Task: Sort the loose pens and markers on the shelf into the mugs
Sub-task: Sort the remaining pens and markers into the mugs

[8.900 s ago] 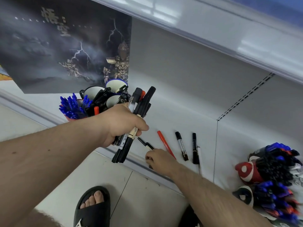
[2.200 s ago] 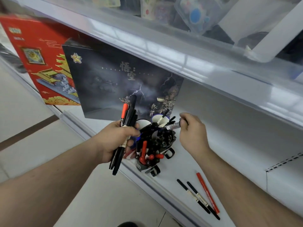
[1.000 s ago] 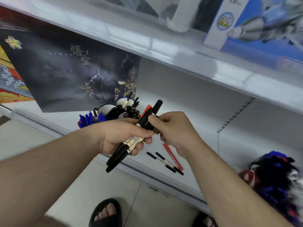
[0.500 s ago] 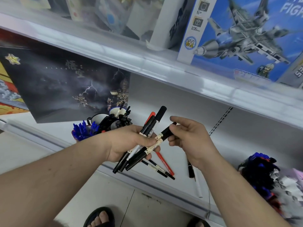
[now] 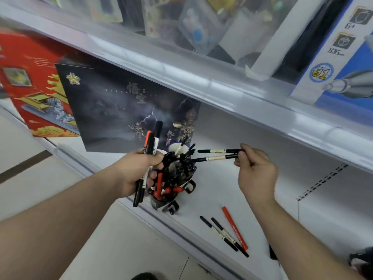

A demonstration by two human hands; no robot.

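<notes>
My left hand (image 5: pixel 134 171) grips a bundle of markers (image 5: pixel 151 144), black ones and a red-capped one, upright in front of the mugs. My right hand (image 5: pixel 254 170) pinches two thin black pens (image 5: pixel 219 155) by their right ends, tips pointing left over the cluster of mugs (image 5: pixel 175 178). The mugs are crowded with black and red markers; one white mug rim (image 5: pixel 178 147) shows at the back. On the white shelf (image 5: pixel 212 199) to the right lie two black pens (image 5: pixel 224 235) and a red pen (image 5: pixel 235 228).
A dark box with lightning art (image 5: pixel 125 106) and a red box (image 5: pixel 30 87) stand behind the mugs. An upper shelf edge (image 5: pixel 222 85) overhangs closely. A dark pen end (image 5: pixel 272 254) peeks beside my right forearm. More pens sit at the far right edge (image 5: pixel 363 259).
My right hand has drawn two black pens out of the left hand's bundle and carried them to the mugs. The left bundle now stands upright. The view swung left.
</notes>
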